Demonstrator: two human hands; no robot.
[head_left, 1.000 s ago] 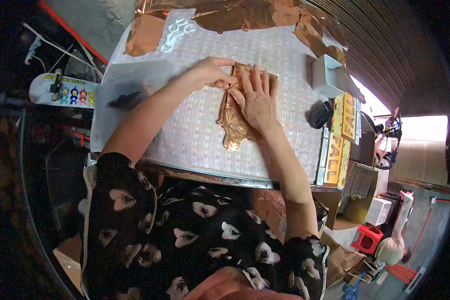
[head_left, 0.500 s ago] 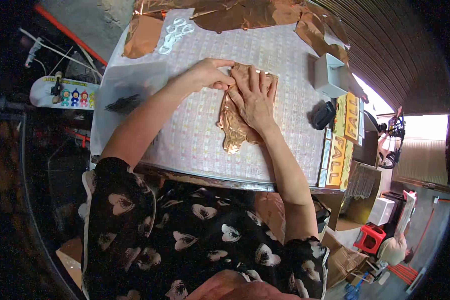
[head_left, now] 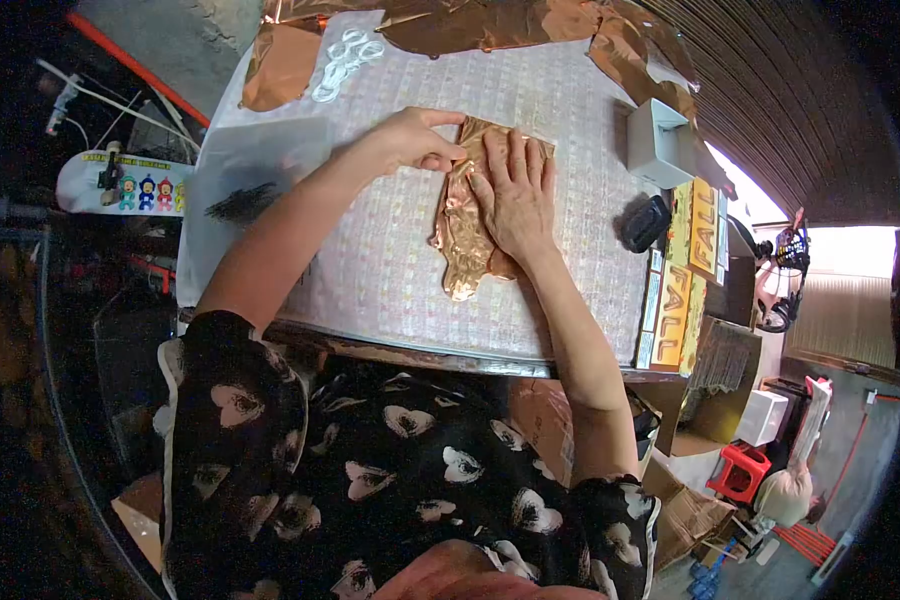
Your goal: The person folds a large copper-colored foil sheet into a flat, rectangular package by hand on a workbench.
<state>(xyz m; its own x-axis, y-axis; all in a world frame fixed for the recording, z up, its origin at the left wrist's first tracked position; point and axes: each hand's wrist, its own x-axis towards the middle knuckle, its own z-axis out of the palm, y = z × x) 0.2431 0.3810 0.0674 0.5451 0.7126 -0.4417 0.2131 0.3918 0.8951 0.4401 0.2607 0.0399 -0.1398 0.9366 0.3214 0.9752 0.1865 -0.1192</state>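
Note:
A folded rose-gold foil balloon (head_left: 465, 240) lies on the patterned tabletop, its crinkled lower end loose and rounded. At its upper left edge is my left hand (head_left: 415, 142), the index finger reaching to the corner and the other fingers curled in at the edge, closed on the foil. My right hand (head_left: 515, 200) rests flat on top of the balloon, fingers stretched upward and slightly apart. The foil under my right palm is hidden.
Flat copper foil pieces (head_left: 490, 25) line the far edge. White rings (head_left: 348, 62) lie at the far left, a clear plastic bag (head_left: 260, 150) at the left. On the right are a white box (head_left: 658, 145), a black object (head_left: 645, 224) and "FALL" packages (head_left: 673, 315).
My right hand has shifted slightly to the right and flattened, with more of the balloon's crinkled left part showing. My left hand stays at the upper left edge.

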